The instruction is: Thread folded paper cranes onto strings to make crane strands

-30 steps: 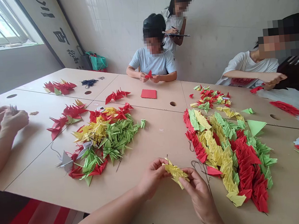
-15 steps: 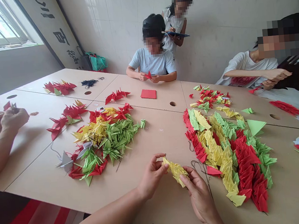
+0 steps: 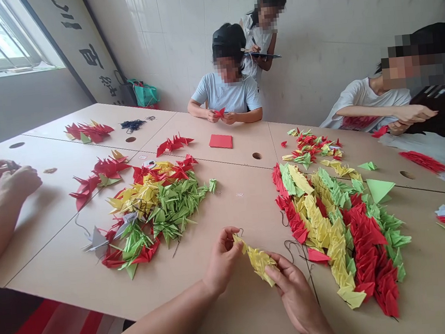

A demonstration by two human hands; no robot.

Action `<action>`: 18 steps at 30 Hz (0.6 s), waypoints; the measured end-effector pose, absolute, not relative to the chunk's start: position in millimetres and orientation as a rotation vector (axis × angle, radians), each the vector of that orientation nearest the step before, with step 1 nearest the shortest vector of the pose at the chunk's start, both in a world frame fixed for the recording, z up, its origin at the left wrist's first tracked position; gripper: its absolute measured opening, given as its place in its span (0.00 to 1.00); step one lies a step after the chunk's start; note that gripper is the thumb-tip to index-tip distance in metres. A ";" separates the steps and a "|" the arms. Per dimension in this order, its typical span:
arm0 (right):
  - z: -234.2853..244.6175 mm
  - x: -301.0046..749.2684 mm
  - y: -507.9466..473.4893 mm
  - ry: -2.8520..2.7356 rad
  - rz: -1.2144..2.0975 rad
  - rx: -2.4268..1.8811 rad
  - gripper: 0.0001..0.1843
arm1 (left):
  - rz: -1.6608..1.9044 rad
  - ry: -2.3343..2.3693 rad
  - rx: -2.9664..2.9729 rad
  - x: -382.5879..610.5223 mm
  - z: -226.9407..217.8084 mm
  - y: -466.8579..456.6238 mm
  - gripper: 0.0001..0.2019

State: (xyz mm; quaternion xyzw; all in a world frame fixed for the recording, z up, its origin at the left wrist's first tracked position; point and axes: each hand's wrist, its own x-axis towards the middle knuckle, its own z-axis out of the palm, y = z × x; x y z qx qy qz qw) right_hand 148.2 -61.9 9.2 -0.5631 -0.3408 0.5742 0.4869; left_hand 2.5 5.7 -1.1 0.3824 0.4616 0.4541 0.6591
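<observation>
A short stack of yellow paper cranes [image 3: 258, 260] hangs just above the table's near edge, between my two hands. My left hand [image 3: 222, 258] pinches the stack's upper left tip, where a thin dark thread shows. My right hand [image 3: 293, 288] grips the stack's lower right end with thumb and fingers. Right of my hands lies a long strung band of red, yellow and green cranes [image 3: 340, 227]. To the left sits a loose heap of green, yellow and red cranes [image 3: 155, 204].
The tan table [image 3: 233, 197] has round cable holes. A red paper stack [image 3: 220, 140] lies at the far side. Three people are at the far edge and right, and another person's hands [image 3: 7, 180] work at the left. More crane piles lie around.
My left hand has slid up and left along the yellow stack to pinch its tip. The stack has tilted and moved slightly left. The person's hands at left shifted a little.
</observation>
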 end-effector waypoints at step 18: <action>0.9 162.5 -58.9 -1.907 0.288 -1.464 0.17 | 0.792 0.872 1.142 -0.9 6.3 -0.4 0.11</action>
